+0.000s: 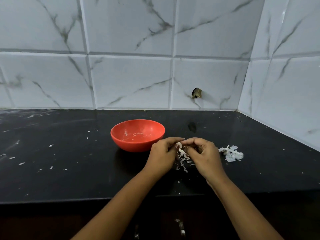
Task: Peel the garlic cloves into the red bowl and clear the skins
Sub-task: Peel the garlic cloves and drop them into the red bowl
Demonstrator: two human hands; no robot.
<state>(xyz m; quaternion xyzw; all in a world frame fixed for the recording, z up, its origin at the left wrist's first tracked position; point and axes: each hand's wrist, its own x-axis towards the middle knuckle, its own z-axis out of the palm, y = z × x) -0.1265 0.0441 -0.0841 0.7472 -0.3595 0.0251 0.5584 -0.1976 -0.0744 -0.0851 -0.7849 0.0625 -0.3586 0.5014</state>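
1. Where the two forearms converge over the front of the worktop (69,179), the left hand (162,153) and the right hand (202,153) meet fingertip to fingertip. Both are curled, with their backs to the camera.
2. Garlic clove (178,145): pinched between the far fingertips of both hands and held just above the worktop. The left fingers curl round it and the right finger and thumb nip at its right side. Whether they hold skin or flesh cannot be told.
3. Axis: the clove shows as a small pale crescent. Its long axis seems to run roughly from one hand towards the other, but it is too small to say which end points where.
4. Loose skins (182,159) lie directly beneath the hands. A larger skin pile (232,153) lies just right of the right hand.
5. Red bowl (131,146): beyond and to the left of the clove, just beside the left knuckles, so the left hand is the nearer. Only pale flecks show inside. Dropping the clove in would probably need a short carry away and leftward over the near rim.
6. Tiled wall (129,80): backs the worktop.
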